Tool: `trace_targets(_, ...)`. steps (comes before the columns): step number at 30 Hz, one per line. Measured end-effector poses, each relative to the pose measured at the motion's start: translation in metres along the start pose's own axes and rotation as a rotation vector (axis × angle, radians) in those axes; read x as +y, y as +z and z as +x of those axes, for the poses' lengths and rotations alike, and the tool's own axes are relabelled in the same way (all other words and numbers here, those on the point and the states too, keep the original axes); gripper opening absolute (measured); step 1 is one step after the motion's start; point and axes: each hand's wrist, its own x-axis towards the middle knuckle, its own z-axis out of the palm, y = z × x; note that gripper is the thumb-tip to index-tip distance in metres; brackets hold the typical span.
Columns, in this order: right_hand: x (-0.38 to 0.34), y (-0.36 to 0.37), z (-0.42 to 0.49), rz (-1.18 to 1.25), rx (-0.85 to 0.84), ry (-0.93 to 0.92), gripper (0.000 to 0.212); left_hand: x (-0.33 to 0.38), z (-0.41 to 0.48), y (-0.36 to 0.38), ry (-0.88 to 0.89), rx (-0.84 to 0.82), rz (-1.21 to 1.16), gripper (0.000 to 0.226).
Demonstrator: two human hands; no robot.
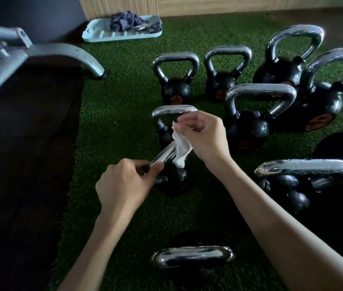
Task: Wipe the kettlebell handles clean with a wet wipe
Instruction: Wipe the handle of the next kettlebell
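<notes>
Head view: L hand point(124, 185) sits low centre, fingers and thumb curled round the near end of the chrome handle point(165, 153) of a small black kettlebell point(174, 179), which stands on green turf point(113, 114). The handle bar runs diagonally up and right from that grip. R hand point(202, 135) is just beyond it, thumb and fingertips pinching the top of a white wipe point(180, 148). The wipe hangs crumpled and drapes against the far part of the handle, its lower end reaching the bell's top. A 2nd bell point(166, 134) stands right behind the held one, its handle partly covered by the R hand's fingers. The mid bell point(248, 131) is just right of the R hand, w/ droplets beaded on its handle. The back-row bells point(175, 89), four of them, stand farther off and get bigger toward the right; some show orange marks. The right bell point(305, 168) stands beside the right forearm, handle also wet. The near bell point(193, 256) is at bottom, btwn the two forearms. A pale blue tray point(103, 35) w/ a dark cloth point(128, 21) in it lies at the far turf edge by a wood-panel wall point(208, 5). A grey metal frame point(61, 52) is upper left, its foot at the turf edge, w/ dark floor point(19, 164) under it.
</notes>
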Motion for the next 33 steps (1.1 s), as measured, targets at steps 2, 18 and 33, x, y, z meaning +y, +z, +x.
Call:
trace_targets(2,0.009,0.005,-0.002,-0.215,-0.033,-0.105,0.005,0.001,0.000,0.001,0.024,0.015,0.009,0.052)
trace_targets(18,0.002,-0.015,0.013,-0.472,-0.167,-0.351,0.022,-0.014,0.011,-0.007,-0.035,-0.048,-0.054,0.050)
trace_targets(33,0.047,0.052,-0.011,-0.280,0.086,0.144,0.009,-0.038,0.014,-0.003,-0.043,-0.110,-0.180,0.029)
